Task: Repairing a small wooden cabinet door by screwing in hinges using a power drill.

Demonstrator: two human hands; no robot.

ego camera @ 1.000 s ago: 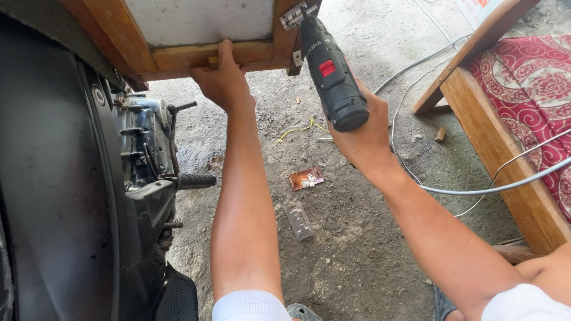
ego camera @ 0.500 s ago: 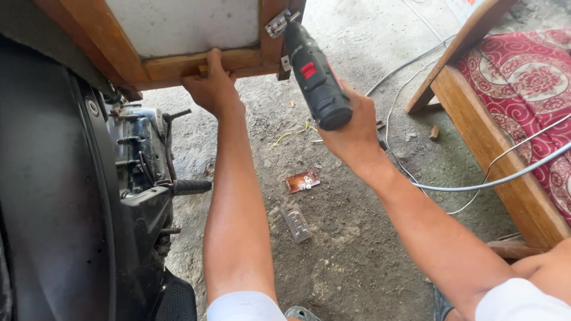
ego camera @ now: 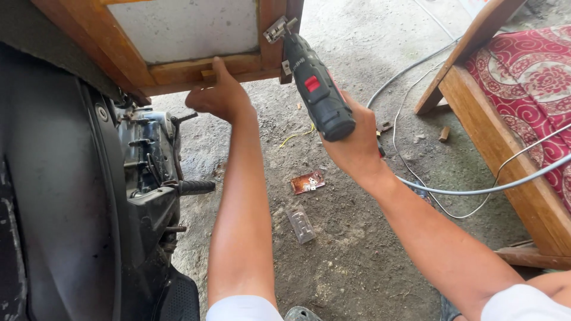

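My right hand [ego camera: 357,142] grips a dark grey power drill [ego camera: 315,89] with a red button, its nose pressed against a metal hinge [ego camera: 276,28] on the upright of a wooden frame [ego camera: 238,65]. My left hand [ego camera: 217,95] holds the frame's lower rail from below, fingers curled under the wood. A pale panel [ego camera: 184,27] fills the frame above that hand. A grey cable [ego camera: 476,190] trails off to the right from near the drill hand.
A black motorcycle [ego camera: 89,196] with a footpeg stands close on the left. A wooden bed frame [ego camera: 493,119] with a red patterned cover is at right. A small orange packet [ego camera: 307,182] and a clear blister pack [ego camera: 301,224] lie on the dirt floor.
The frame and both hands sit slightly lower and further left in view than before. The drill stays on the hinge, the left hand stays on the rail.
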